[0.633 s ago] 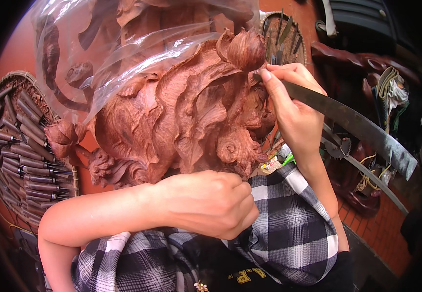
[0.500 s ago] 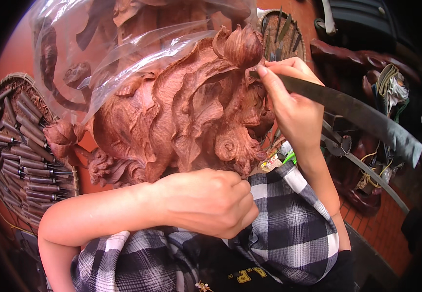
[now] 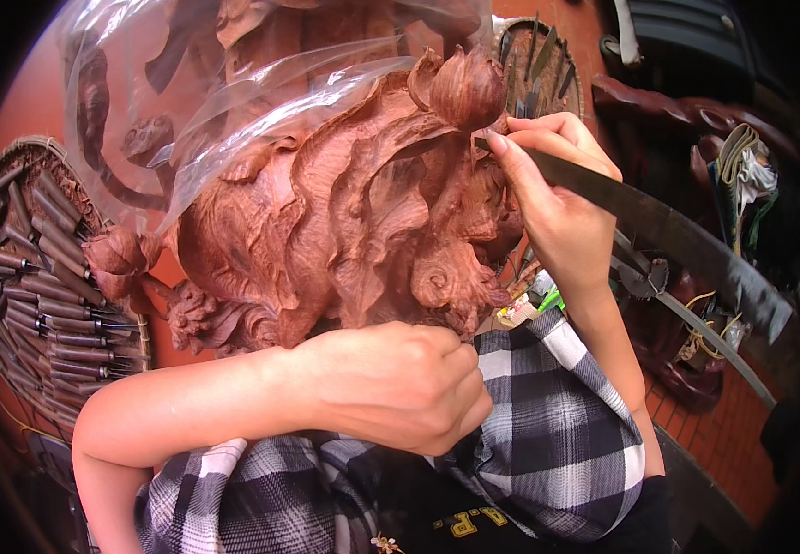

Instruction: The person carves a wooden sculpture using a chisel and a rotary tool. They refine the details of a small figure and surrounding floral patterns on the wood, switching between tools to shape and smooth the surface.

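The reddish-brown wood carving (image 3: 344, 212) fills the middle of the view, resting against the person's lap and rising away toward the top of the picture. Its surface is cut into deep, flowing folds like overlapping leaves or waves, with tight curls and scrolls along the lower right edge and a rounded bud-like knob (image 3: 466, 88) at the upper right. A second small bud shape (image 3: 115, 251) juts out at its left side. The wood looks matte and freshly worked, with fine ridges following each fold. A sheet of clear plastic film (image 3: 234, 102) drapes over the carving's upper left part, covering more carved shapes behind. The right hand (image 3: 557, 203) sits just beside the knob, fingers pinched closed around a long dark flat blade (image 3: 667, 231) whose tip meets the wood under the knob; the blade runs off to the lower right. The left hand (image 3: 400, 388) is curled into a closed fist at the carving's lower edge, pressed against it; what it grips, if anything, cannot be made out. The two hands are well apart. At the far left a round woven tray (image 3: 12, 185) holds many wooden-handled chisels (image 3: 49, 305). A checked cloth (image 3: 557, 434) covers the person's lap below.
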The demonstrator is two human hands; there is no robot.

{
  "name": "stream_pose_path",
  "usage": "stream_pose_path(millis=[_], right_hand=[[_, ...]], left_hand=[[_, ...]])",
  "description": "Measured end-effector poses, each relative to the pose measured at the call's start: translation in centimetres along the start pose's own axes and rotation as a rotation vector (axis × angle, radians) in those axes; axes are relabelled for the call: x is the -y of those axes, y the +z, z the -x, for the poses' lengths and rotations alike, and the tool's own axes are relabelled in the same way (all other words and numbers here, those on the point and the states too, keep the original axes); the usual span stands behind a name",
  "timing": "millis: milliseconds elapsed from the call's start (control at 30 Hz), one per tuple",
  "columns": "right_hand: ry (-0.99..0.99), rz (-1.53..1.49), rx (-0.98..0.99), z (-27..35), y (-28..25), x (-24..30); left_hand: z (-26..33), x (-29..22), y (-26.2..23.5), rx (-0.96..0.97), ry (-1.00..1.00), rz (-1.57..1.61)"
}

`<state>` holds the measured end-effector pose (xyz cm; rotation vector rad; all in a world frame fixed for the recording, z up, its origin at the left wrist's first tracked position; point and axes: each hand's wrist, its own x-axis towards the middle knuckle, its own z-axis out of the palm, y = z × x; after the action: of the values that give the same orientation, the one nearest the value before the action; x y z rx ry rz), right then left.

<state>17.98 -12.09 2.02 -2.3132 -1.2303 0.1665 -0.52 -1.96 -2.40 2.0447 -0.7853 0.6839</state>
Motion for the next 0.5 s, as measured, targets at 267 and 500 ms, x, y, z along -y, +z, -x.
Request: stream_pose_path(millis=[267,500], right_hand=[[-0.017,0.017,0.017,-0.15,-0.12,-0.01],[-0.030,0.053,0.033,-0.04,-0.30,0.04]], left_hand=[[-0.04,0.11,-0.11,0.007,0.006,-0.006],[-0.09,0.02,-0.24,0.022,0.004,0.010]])
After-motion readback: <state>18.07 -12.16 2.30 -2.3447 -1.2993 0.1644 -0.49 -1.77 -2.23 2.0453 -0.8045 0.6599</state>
